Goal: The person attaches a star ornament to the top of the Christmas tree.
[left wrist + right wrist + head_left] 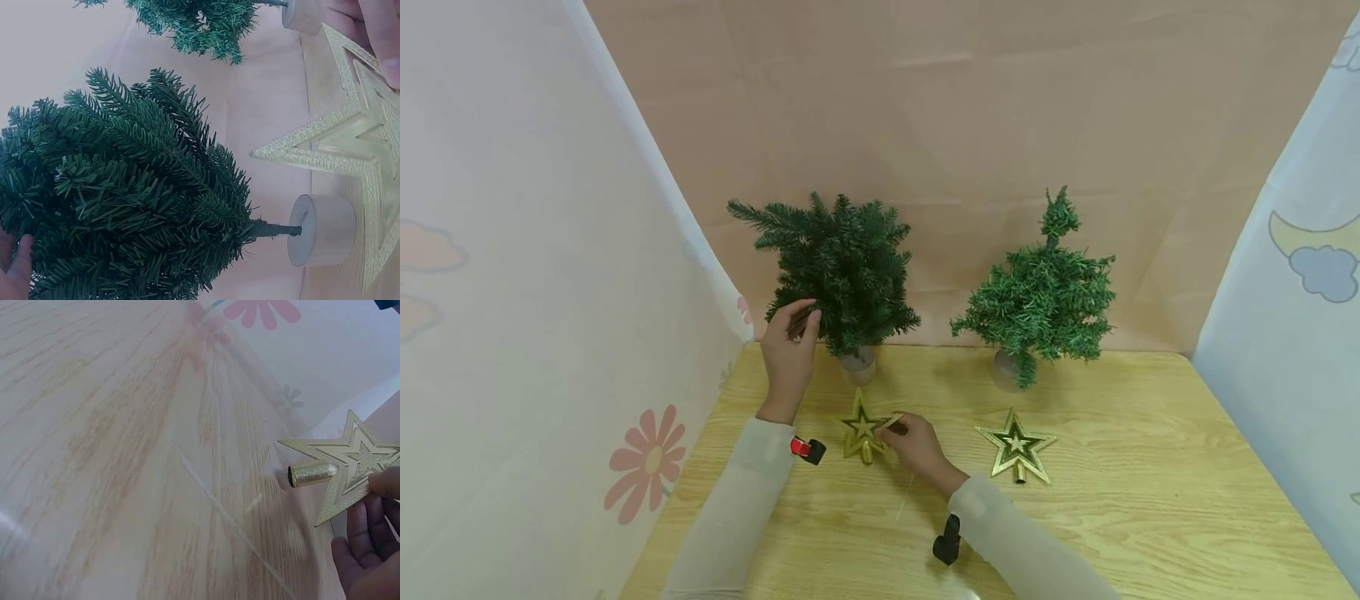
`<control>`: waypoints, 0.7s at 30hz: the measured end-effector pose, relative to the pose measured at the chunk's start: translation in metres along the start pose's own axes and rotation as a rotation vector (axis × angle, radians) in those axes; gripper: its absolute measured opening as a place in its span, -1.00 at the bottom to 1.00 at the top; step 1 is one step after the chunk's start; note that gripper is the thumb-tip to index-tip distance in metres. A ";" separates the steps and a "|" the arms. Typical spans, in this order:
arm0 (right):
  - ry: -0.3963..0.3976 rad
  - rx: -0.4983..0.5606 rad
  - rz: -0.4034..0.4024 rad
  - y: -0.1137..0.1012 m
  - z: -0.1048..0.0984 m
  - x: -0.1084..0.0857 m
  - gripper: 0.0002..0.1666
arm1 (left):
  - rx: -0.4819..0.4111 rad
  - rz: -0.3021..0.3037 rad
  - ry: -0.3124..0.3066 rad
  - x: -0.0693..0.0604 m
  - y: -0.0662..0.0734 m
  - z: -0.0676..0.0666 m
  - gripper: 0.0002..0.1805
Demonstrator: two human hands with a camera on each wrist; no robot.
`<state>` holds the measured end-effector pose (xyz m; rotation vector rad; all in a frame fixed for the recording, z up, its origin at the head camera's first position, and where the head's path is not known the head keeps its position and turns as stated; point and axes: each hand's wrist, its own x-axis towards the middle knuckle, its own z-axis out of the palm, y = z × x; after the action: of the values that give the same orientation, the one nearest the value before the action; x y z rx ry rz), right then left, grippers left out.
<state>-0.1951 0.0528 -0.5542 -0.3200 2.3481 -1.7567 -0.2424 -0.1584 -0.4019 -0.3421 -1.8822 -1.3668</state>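
Note:
The left hand (790,354) is at the lower left side of a dark green tree (850,267), thumb and fingers pinching its foliage; in the left wrist view the fingertips are partly hidden by the needles of this tree (137,181). With thumb and fingers, the right hand (917,446) holds a gold star (862,427) by its right side, in front of the tree's round base (859,367). In the right wrist view the star (359,456) is raised off the table, its hollow tube (312,474) pointing left, above the curled fingers of the right hand (375,550).
A second, lighter green tree (1045,300) stands at the back right on a round base (1009,371). Another gold star (1017,444) lies in front of it on the wooden table (1150,500). Patterned cloth (655,460) hangs at the left, plain cloth (970,125) behind.

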 end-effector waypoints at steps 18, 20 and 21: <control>0.012 -0.058 -0.090 0.003 -0.006 -0.001 -0.71 | 0.001 0.002 -0.001 -0.001 -0.002 -0.002 -0.77; 0.028 -0.062 -0.084 0.001 -0.007 -0.001 -0.73 | 0.004 0.000 -0.004 -0.001 -0.001 -0.002 -0.77; 0.035 -0.062 -0.085 0.001 -0.008 -0.001 -0.72 | 0.005 0.000 -0.006 -0.001 -0.001 -0.002 -0.76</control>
<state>-0.1966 0.0605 -0.5528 -0.4074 2.4514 -1.7426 -0.2417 -0.1607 -0.4029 -0.3434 -1.8902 -1.3620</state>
